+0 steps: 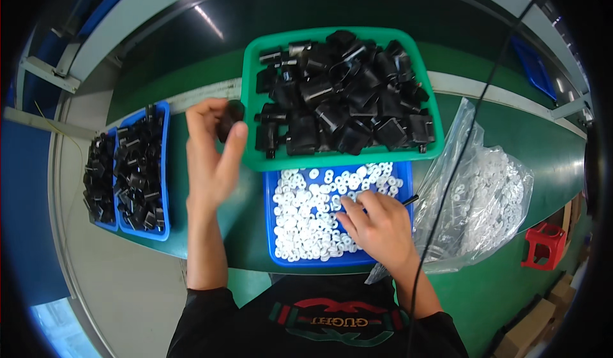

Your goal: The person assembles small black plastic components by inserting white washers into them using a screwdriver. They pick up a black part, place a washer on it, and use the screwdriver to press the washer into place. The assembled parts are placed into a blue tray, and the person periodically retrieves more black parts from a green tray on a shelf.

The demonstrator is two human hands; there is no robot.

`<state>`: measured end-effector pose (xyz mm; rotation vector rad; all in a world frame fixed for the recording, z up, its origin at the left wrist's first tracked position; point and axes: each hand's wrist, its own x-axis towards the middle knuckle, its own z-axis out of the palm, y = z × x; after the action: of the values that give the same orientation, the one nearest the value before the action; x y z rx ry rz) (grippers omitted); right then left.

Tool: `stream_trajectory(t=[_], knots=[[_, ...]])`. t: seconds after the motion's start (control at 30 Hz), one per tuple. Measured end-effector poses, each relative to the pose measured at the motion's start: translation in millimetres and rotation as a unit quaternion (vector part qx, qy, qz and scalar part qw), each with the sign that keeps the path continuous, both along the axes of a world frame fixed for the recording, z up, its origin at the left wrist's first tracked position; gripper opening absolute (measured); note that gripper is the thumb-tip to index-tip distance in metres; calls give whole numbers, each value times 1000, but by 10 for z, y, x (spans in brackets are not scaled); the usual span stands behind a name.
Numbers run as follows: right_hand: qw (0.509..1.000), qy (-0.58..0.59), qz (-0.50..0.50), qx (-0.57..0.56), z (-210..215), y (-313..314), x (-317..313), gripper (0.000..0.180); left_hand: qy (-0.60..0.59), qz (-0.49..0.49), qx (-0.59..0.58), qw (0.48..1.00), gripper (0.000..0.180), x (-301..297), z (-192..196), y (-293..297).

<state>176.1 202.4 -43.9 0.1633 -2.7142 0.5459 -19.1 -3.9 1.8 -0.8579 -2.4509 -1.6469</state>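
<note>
My left hand (212,157) is raised at the left edge of the green tray (248,70), its thumb and fingers closed round a dark rounded plastic part (230,120). Black plastic housings with short stubs (319,90) fill that tray in a heap. Over the blue tray (271,230), my right hand (377,224) has its fingers bent together, with the thumb and index fingertips close to the white ring washers (306,224). A thin black stick-like tool (410,199) juts out past its knuckles; the tool's other end is hidden by the fingers.
Blue trays of black parts (139,173) stand at the left of the green table. A clear plastic bag (485,198) holding more white rings lies to the right. A dark cable (460,160) crosses the view in front of it. Beyond stands a red stool (544,246).
</note>
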Motion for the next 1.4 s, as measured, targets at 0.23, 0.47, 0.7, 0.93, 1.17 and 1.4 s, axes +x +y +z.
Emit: stream_trajectory(t=[0.23,0.47,0.7,0.93,1.17,1.4], knots=[[999,23,11,21,-144,31,3,19,151,139,-195,959,42,-1418,-220,51],[998,53,-3,-29,-92,0,-6,18,165,81,-318,930,38,-2243,-731,125],[999,47,-4,8,-169,64,35,18,231,154,-260,925,36,-1919,-284,486],[998,59,-35,15,-130,3,-13,10,99,-110,-301,942,51,-876,417,1071],[999,31,-30,3,-130,17,3,13,122,-70,-249,958,42,-742,365,1057],[999,30,-31,-3,-136,23,17,13,25,-65,-222,973,37,-570,527,937]])
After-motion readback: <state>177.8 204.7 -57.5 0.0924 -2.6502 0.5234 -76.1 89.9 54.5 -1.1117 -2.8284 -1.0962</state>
